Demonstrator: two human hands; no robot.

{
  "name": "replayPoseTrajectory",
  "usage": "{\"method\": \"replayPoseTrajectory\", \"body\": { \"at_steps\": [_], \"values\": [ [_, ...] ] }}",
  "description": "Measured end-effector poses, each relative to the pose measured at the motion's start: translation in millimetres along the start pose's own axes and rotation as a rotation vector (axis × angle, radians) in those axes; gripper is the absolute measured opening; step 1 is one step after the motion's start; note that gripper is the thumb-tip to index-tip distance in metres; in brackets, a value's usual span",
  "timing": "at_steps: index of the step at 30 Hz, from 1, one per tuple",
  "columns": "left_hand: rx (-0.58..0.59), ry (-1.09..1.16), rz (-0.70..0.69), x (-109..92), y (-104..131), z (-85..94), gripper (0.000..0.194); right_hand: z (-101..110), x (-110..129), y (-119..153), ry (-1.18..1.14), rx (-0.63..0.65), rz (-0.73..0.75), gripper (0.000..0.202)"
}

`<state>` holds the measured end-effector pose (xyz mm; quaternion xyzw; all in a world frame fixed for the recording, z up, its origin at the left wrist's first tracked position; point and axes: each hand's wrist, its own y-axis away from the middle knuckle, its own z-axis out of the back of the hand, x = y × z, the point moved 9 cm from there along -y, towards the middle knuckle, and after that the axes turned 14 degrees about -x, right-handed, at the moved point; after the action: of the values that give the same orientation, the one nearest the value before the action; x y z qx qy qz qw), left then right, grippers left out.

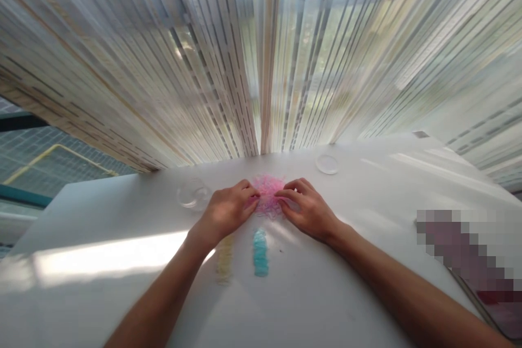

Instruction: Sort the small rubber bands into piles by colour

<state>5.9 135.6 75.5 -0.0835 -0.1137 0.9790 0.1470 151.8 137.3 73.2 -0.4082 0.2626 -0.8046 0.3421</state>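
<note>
A loose pile of pink and purple small elastic bands (269,187) lies on the white table between my hands. My left hand (232,204) is at the pile's left edge, thumb and fingertips closed in a pinch. On the opposite side, my right hand (305,206) has its fingers bent and its fingertips closed in among the bands. What either pinch holds is too small to tell. Nearer me lies a neat row of teal bands (260,253). Left of that runs a row of yellow bands (224,261), its far end beside my left forearm.
A clear round container (191,194) stands left of my left hand. Beyond my right hand lies a clear round lid or ring (327,163). A blurred-out phone-like object (468,272) is at the right. Striped curtains (261,65) hang along the table's far edge.
</note>
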Motion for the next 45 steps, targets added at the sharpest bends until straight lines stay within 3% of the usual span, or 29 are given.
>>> {"method": "replayPoseTrajectory", "body": {
  "at_steps": [8, 16, 27, 45],
  "values": [
    [-0.015, 0.049, 0.022, 1, 0, 5.2, 0.017, 2, 1, 0, 0.000, -0.029, 0.002, 0.017],
    [-0.110, 0.147, -0.077, -5, 3, 8.4, 0.016, -2, 8, 2, -0.045, -0.088, 0.002, 0.017],
    [-0.140, 0.244, -0.166, -17, 4, 7.0, 0.015, -2, 4, 2, -0.068, -0.131, -0.014, 0.007],
    [-0.168, 0.242, -0.132, -10, 2, 8.6, 0.014, -1, -1, 2, -0.020, -0.131, -0.058, 0.005]
  ]
}}
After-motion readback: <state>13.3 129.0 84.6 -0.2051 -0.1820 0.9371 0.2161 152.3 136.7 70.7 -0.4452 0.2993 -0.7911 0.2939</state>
